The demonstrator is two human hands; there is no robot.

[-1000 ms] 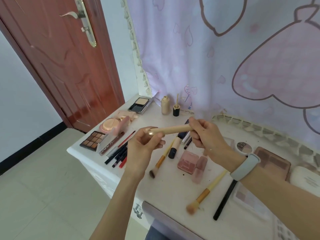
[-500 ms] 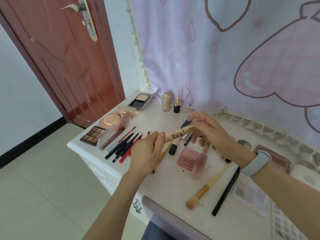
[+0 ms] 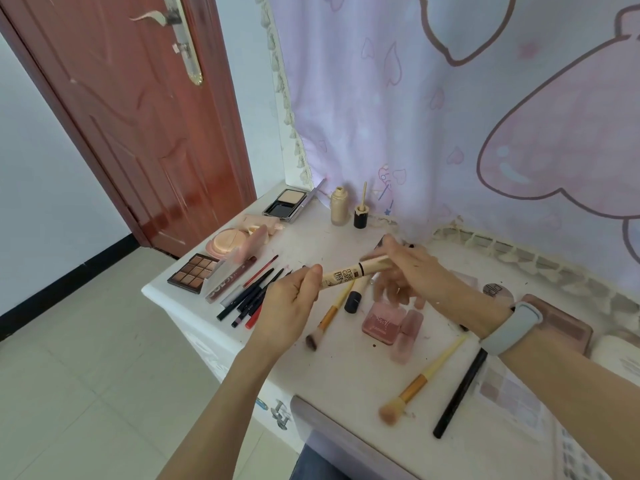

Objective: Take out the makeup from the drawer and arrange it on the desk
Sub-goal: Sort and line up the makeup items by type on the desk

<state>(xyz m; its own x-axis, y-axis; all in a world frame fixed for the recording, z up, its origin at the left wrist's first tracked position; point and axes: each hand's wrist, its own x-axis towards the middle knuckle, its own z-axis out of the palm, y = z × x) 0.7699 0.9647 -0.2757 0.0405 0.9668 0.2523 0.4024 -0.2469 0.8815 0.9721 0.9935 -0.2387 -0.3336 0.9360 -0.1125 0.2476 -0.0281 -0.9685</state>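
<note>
A cream mascara tube (image 3: 349, 274) with black lettering is held level above the white desk (image 3: 349, 362). My left hand (image 3: 292, 306) grips its left end, and my right hand (image 3: 412, 271) pinches its gold cap end. Under the hands lie a yellow-handled brush (image 3: 327, 318), a black-capped tube (image 3: 354, 299) and a pink blush compact (image 3: 384, 322). Left of my left hand several pencils (image 3: 251, 294) lie in a row beside a brown eyeshadow palette (image 3: 192, 273). The front edge of the drawer (image 3: 304, 410) shows below the desk top; its inside is hidden.
A powder compact (image 3: 285, 202), a foundation bottle (image 3: 338, 206) and its wand cap (image 3: 361, 216) stand at the back. A second brush (image 3: 419, 382), a black pencil (image 3: 460, 393) and flat palettes (image 3: 561, 320) lie on the right. A pink curtain (image 3: 450, 116) hangs behind, a red door (image 3: 138, 116) stands left.
Both hands have lowered the tube toward the desk and turned it, so its lettering now shows. The view has shifted slightly.
</note>
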